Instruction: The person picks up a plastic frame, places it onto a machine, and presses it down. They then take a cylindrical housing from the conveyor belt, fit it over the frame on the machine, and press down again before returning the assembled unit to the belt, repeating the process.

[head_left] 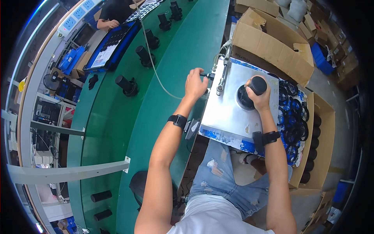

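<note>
- Right in front of me, a person's right grip (260,100) is wrapped around a black tube (258,84).
- The tube stands upright between thumb and fingers, its top showing above them, over the silver worktop (222,113).
- The left grip (194,84) is half curled beside a black handle (208,75); I cannot tell whether it holds it.

Left hand (194,83): fingers bent, thumb apart; wrist (188,103) behind fingers. Right hand (260,96): fingers curled in grip, forearm (278,167) behind them.
</note>
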Demonstrator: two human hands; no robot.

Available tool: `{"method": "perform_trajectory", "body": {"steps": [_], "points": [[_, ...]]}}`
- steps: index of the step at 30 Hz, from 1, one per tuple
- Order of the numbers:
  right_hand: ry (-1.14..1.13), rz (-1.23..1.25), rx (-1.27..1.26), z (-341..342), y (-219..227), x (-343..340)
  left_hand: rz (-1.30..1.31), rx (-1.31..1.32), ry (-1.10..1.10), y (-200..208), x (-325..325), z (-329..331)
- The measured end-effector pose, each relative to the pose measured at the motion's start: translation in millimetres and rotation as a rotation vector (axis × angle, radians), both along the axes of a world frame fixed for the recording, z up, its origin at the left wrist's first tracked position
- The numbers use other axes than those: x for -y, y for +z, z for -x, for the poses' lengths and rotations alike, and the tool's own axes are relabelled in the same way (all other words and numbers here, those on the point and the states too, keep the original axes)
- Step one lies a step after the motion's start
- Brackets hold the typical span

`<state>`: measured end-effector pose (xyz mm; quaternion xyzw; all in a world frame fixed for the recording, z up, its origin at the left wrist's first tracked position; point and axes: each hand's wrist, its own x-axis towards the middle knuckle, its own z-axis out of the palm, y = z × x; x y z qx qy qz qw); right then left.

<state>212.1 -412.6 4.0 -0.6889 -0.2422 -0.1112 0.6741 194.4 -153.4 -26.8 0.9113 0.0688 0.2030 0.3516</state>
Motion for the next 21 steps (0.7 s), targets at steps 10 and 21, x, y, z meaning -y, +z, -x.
{"method": "perform_trajectory", "body": {"steps": [10,21], "points": [[0.246,-0.008,-0.095,-9,3,14,-0.119,-0.232,0.016,-21,-8,-25],[0.220,-0.040,-0.095,-8,7,14,-0.241,-0.388,-0.076,-11,-22,-45]]}}
